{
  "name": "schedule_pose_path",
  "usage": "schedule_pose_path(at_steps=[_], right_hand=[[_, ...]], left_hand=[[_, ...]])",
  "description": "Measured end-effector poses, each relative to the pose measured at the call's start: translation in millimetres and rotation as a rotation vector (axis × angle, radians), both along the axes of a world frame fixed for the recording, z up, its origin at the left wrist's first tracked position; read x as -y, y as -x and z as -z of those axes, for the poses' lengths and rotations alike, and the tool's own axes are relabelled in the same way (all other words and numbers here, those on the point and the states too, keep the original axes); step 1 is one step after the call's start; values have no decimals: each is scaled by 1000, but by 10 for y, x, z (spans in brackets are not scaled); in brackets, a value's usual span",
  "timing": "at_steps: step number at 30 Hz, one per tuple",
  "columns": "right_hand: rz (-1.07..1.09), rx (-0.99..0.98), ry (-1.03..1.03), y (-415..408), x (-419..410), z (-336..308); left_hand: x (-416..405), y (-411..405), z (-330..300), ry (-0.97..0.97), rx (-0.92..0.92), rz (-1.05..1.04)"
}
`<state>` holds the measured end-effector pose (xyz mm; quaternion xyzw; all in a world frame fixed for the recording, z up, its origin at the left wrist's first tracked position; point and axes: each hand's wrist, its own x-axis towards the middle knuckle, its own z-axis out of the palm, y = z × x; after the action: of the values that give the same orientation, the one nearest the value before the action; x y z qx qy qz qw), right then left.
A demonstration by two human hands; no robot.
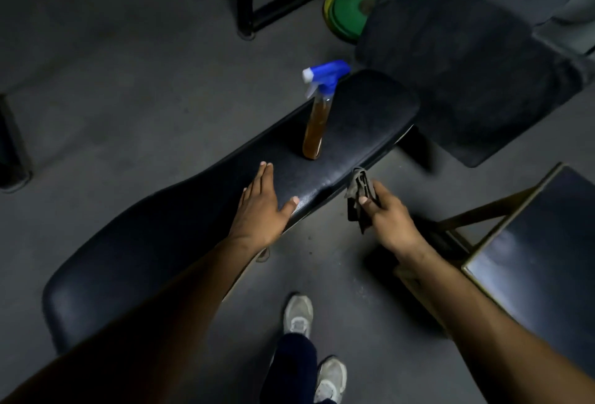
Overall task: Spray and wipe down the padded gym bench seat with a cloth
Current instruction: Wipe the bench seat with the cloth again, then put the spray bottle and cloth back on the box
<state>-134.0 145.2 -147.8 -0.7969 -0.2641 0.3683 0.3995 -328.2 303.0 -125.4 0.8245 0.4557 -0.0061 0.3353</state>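
A long black padded bench seat (154, 242) runs diagonally from lower left to upper right. On its far half a spray bottle (317, 120) stands upright, with amber liquid and a blue-and-white trigger head. My left hand (260, 210) lies flat and open on the pad, fingers pointing toward the bottle, a short gap from its base. My right hand (391, 213) hovers just off the bench's near edge and is closed on a folded dark grey cloth (360, 192), which hangs beside the pad.
A second dark pad (457, 59) rises beyond the bench's far end. Green and yellow weight plates (346, 9) lie on the floor behind it. Another padded seat with a tan frame (541, 262) stands at right. A black steel frame (257, 7) stands at top. My shoes (299, 316) are below.
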Motion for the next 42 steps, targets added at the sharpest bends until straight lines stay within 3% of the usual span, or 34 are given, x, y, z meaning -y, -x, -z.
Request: schedule_pose_path(at_steps=[9,17,24,26,31,42], right_hand=[[263,-198,-208,-559,-348,-249],[358,-311,-257,-753,-569,-300],[543,-587,-304,-790,-399,-273],[569,-659,-300,-788,-343,-245],[605,-628,-282,-779,-250,-209],[947,-603,-271,-1084,1076,-403]], left_hand=[[-540,-845,-90,70,127,-71],[-806,-1417,86,116,191,-218],[-721,-1647,219,-100,71,-283],[-724,-1661,221,-159,51,-260],[-643,-1678,156,-190,41,-191],[670,-2210,-374,38,218,101]])
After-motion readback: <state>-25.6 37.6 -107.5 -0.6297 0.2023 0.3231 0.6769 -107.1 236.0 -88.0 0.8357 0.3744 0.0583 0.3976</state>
